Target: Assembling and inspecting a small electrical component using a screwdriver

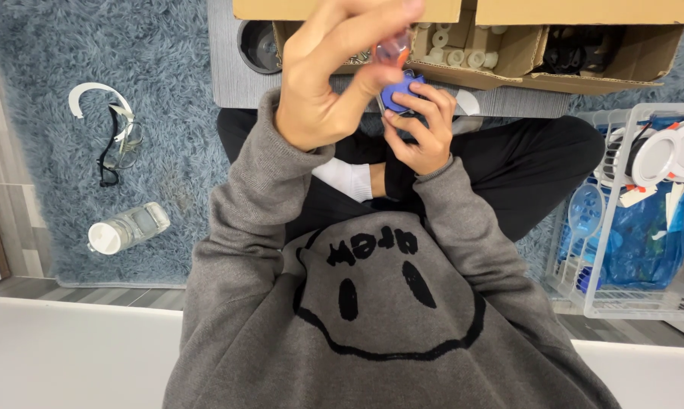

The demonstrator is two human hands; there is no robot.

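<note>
The person sits cross-legged on a fuzzy blue rug. The left hand is raised high, its grip pinched on one small orange tool. The right hand sits lower, its grip wrapped around one small blue part, just under the tool. Beside the person lie one bottle and one pair of glasses. One white wire basket stands on the other side. Farther off is one open cardboard box.

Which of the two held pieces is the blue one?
The blue piece in the right hand, lower by the lap; the left hand pinches a raised orange piece.
</note>
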